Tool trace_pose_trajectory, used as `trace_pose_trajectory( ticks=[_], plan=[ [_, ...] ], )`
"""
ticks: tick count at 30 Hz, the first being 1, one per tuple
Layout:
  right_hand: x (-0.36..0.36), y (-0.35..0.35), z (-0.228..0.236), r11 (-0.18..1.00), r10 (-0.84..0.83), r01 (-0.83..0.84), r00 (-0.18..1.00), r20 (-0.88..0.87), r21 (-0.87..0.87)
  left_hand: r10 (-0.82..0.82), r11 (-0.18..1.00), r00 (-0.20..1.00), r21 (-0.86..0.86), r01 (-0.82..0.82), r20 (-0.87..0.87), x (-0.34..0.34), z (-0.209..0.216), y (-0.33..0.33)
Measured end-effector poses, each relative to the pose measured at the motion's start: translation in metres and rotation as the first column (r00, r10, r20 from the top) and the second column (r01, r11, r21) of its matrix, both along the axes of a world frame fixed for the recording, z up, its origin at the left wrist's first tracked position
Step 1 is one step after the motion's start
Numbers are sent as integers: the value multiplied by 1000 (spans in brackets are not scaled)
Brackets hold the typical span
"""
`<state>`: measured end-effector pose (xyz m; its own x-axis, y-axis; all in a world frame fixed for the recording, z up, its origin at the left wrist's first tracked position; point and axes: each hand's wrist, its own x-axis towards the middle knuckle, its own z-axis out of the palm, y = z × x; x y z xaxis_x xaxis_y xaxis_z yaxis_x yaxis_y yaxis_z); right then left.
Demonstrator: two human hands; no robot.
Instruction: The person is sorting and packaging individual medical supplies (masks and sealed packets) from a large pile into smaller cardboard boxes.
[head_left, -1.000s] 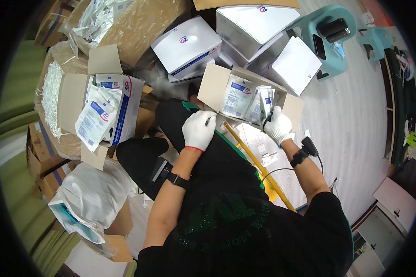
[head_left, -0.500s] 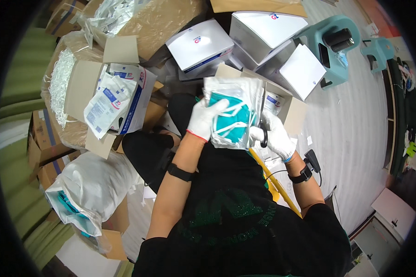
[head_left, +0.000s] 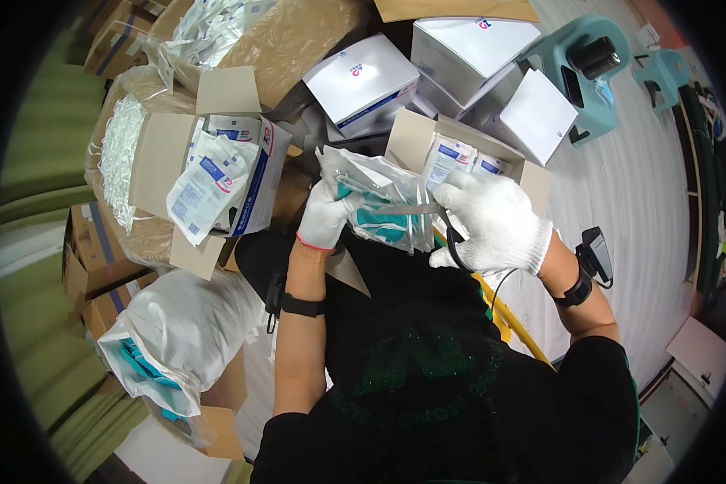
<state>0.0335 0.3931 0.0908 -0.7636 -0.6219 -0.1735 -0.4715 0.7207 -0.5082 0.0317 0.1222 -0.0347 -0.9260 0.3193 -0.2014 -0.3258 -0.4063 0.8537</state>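
Room: pale, wood-grained floor (head_left: 641, 210) at right; olive-green curtain (head_left: 52, 161) in deep soft folds at left; cardboard and white boxes between.

Item 1, clear pouch (head_left: 411, 181): thin, glossy, creased film around teal pieces (head_left: 383, 232), mask-like in form. Location: above the lap, between the hands, near the open box (head_left: 409, 143).

Item 2, scissors (head_left: 411, 210): slim grey metal blades, black looped handles; lying crosswise over the pouch. Whether the blades are parted cannot be told.

Grip, left hand (head_left: 325, 216): white knitted glove, red cuff edge; fingers closed on the pouch's left side.
Grip, right hand (head_left: 496, 222): like glove; closed about the scissors' handles.

Change: half a second ago the pouch faced upward, blades upright at its right edge; now it is tilted and the blades cross it. Judgement: the work has passed from picking up to applying the tool.

Surroundings: printed packets (head_left: 206, 189), flat, paper-like, heaped in a second flapped box (head_left: 260, 192); white straps (head_left: 123, 161), a stringy tangle in a film-lined carton; sack (head_left: 185, 323), white, bulging, wrinkled, teal contents at its mouth; teal stool (head_left: 593, 121), smooth moulded plastic.
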Motion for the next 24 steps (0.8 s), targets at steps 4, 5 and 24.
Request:
trace_pose_trajectory(
  ticks=[4,5,24],
  plan=[
    [5,-2,0,997,57,-56,998,-16,45,-12,979,998,-204,0,-56,2,14,-6],
    [8,-1,-4,997,75,-75,996,-44,2,-16,977,999,-211,8,-39,2,15,-8],
    [35,-1,-45,998,27,-11,964,263,-62,-4,977,999,-213,12,39,12,50,-74]
  ],
)
